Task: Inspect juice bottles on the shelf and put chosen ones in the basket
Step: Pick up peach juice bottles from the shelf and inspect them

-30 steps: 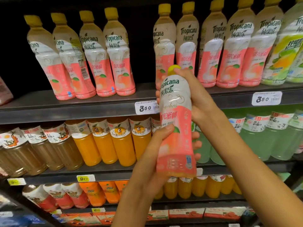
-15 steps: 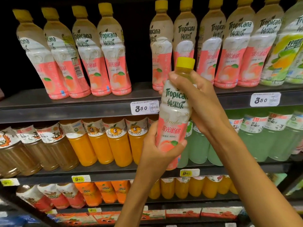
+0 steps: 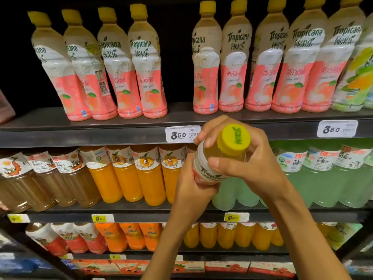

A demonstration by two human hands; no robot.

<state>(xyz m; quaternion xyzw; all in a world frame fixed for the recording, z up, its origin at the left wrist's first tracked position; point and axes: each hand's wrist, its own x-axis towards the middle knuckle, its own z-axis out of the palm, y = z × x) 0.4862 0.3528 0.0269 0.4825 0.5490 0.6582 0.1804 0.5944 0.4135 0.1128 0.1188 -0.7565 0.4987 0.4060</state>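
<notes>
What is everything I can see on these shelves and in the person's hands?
Held Tropicana peach bottle: one, pink-and-white label, yellow cap facing the camera, centre.
Tropicana peach bottles: nine, pink and white, top shelf, with a gap after the fourth.
Lime-green labelled bottles: at least one, top shelf, far right.
Orange juice bottles: about four, middle shelf.
Brownish juice bottles: about three, middle shelf, left.
Pale green drink bottles: several, middle shelf, right.
Price tags reading 3.50: two, white, top shelf edge.
Yellow price tags: several, lower edges.
Left hand: grips the bottle's body.
Right hand: fingers round its shoulder.
</notes>
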